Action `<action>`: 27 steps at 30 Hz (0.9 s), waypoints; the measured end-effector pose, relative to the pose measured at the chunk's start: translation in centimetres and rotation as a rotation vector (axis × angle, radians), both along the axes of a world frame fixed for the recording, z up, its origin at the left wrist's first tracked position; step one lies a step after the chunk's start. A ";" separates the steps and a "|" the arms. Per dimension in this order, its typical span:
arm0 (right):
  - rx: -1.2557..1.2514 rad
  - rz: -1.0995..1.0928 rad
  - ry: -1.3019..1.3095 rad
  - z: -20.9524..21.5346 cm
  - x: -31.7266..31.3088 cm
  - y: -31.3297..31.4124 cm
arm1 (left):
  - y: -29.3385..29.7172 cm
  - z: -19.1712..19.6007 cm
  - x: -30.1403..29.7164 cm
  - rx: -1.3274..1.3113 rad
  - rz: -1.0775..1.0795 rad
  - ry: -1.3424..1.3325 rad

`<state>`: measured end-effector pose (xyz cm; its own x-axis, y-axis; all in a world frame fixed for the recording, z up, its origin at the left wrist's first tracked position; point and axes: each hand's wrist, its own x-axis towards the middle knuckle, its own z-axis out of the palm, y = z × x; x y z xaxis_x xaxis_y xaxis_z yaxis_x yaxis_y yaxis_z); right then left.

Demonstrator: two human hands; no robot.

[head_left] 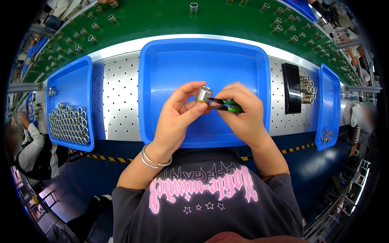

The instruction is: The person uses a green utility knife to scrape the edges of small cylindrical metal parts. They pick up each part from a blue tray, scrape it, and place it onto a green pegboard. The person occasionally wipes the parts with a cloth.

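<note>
Over the large blue tray (202, 52), my left hand (178, 111) pinches a short silvery metal sleeve (205, 94) with a brass-coloured lower band. The sleeve stands nearly upright, its round open end on top. In my right hand (244, 111) is a pair of small snips (231, 106) with green handles and dark pointed blades. Those blades are spread apart, their tips at the lower side of the sleeve next to my left fingertips. Whether the tips touch the metal I cannot tell. My right fingers cover part of the handles.
At left, a blue tray (90, 109) holds many similar sleeves in rows. Rightward lie a black phone-like slab (291, 89), a cluster of sleeves (308, 90) and a narrow blue tray (329, 93) with small bits. Behind runs a green belt (154, 24) carrying scattered sleeves. Other people sit at both sides.
</note>
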<state>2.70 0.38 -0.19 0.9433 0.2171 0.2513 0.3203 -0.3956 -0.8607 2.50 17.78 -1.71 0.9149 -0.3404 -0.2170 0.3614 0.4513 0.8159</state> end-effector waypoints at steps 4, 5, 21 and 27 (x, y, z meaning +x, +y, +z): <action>0.086 -0.059 -0.098 -0.5 0.2 0.0 | 0.0 0.2 0.2 -0.062 -0.008 0.055; 0.101 -0.063 -0.066 -0.4 0.1 0.0 | -0.1 0.1 0.2 -0.076 -0.024 0.064; 0.218 -0.109 0.078 -0.2 -0.2 0.3 | -0.4 -0.1 0.0 -0.048 -0.073 0.056; 0.200 -0.079 0.038 -0.3 -0.3 0.2 | -0.7 -0.2 0.1 -0.017 -0.082 0.024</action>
<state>2.45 0.63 -0.48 0.9649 0.0920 0.2460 0.2612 -0.2383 -0.9354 2.59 17.09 -1.94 0.8784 -0.4177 -0.2322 0.4172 0.4332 0.7990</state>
